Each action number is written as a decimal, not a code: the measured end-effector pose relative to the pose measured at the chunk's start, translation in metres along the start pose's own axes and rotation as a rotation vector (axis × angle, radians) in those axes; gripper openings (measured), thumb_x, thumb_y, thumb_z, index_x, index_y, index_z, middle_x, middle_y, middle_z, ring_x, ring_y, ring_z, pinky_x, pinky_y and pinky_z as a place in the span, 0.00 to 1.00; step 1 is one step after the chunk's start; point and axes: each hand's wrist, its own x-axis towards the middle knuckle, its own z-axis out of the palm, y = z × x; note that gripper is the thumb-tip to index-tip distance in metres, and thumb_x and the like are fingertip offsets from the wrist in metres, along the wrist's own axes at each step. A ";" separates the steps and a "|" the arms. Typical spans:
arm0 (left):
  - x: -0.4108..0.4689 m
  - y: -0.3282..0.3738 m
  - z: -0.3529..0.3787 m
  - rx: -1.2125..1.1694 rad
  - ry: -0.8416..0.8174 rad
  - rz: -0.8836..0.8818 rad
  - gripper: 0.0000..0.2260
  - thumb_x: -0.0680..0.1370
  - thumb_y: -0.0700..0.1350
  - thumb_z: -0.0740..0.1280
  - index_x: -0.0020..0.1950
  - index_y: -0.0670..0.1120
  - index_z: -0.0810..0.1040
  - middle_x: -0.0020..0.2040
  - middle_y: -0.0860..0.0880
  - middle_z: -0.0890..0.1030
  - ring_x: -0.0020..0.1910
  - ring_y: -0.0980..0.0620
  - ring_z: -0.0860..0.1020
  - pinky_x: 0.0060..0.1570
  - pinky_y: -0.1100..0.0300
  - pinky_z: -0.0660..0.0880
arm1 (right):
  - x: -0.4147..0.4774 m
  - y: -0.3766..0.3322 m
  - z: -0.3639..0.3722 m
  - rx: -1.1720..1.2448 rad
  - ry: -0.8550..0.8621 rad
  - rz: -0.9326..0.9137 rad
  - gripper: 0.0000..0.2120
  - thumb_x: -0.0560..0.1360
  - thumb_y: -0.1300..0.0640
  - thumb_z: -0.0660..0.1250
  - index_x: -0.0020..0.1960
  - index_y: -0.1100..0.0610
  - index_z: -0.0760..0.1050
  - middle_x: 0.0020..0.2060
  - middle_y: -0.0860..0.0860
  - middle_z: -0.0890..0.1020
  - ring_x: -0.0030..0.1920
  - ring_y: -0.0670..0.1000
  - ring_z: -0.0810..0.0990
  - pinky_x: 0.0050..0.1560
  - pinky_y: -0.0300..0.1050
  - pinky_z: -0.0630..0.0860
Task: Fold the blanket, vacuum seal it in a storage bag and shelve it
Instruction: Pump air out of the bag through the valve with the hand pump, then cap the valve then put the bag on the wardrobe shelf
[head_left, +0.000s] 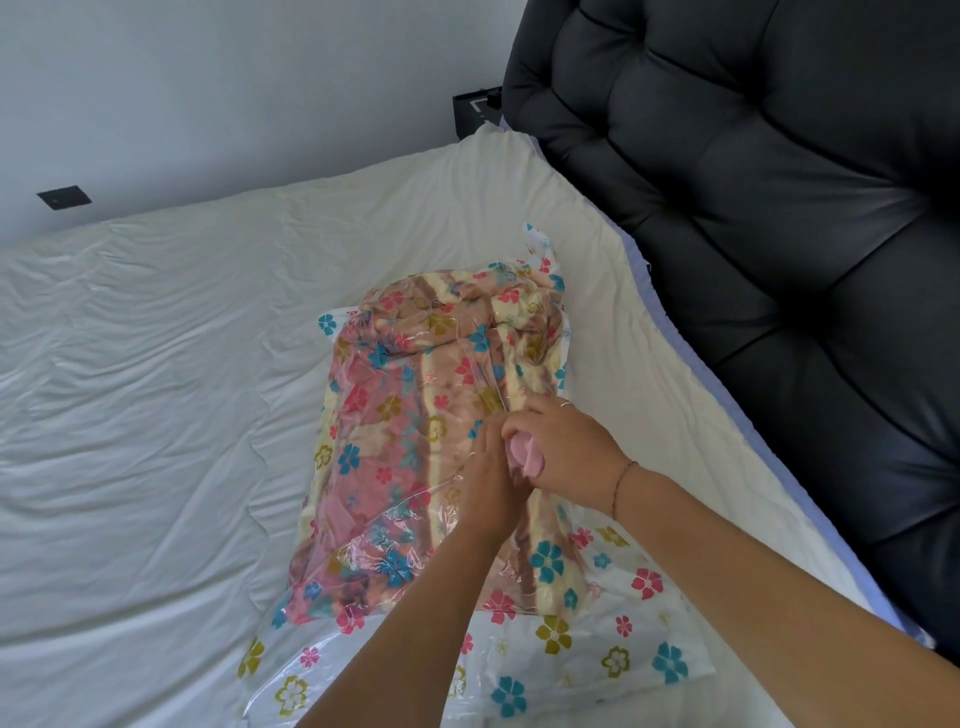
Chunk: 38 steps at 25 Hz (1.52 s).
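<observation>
A clear storage bag (597, 644) printed with coloured flowers lies on the white bed (156, 415). Inside it sits the folded blanket (415, 395), pink, cream and brown. On top of the bag, near its middle, is a pink valve cap (524, 454). My right hand (566, 449) is closed around that cap from the right. My left hand (491, 475) presses against the bag right beside the cap, fingers touching the right hand. The bag's near end lies flat and wrinkled in front of the blanket.
A dark padded headboard (779, 234) runs along the right side of the bed. A black box (475, 111) stands in the corner behind it. A dark wall plate (64, 197) sits on the pale wall at left.
</observation>
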 end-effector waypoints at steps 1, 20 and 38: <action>0.000 -0.005 0.000 0.007 -0.050 0.041 0.23 0.73 0.41 0.71 0.66 0.45 0.69 0.63 0.50 0.74 0.59 0.50 0.75 0.55 0.53 0.73 | -0.002 0.005 -0.002 0.003 -0.056 -0.062 0.16 0.71 0.60 0.69 0.57 0.49 0.74 0.54 0.47 0.70 0.54 0.51 0.73 0.49 0.50 0.77; -0.021 -0.009 0.094 0.154 -0.321 -0.087 0.24 0.77 0.50 0.67 0.72 0.52 0.65 0.71 0.53 0.68 0.71 0.52 0.66 0.71 0.55 0.61 | -0.159 0.207 0.027 1.329 0.765 1.197 0.12 0.78 0.58 0.66 0.57 0.64 0.74 0.37 0.57 0.81 0.28 0.44 0.82 0.30 0.35 0.79; 0.043 -0.018 0.281 0.149 -0.741 -0.220 0.18 0.78 0.52 0.66 0.66 0.48 0.73 0.61 0.52 0.77 0.57 0.54 0.76 0.57 0.64 0.70 | -0.123 0.303 0.195 0.799 0.422 1.440 0.09 0.71 0.50 0.70 0.47 0.53 0.75 0.38 0.49 0.78 0.42 0.51 0.75 0.47 0.42 0.70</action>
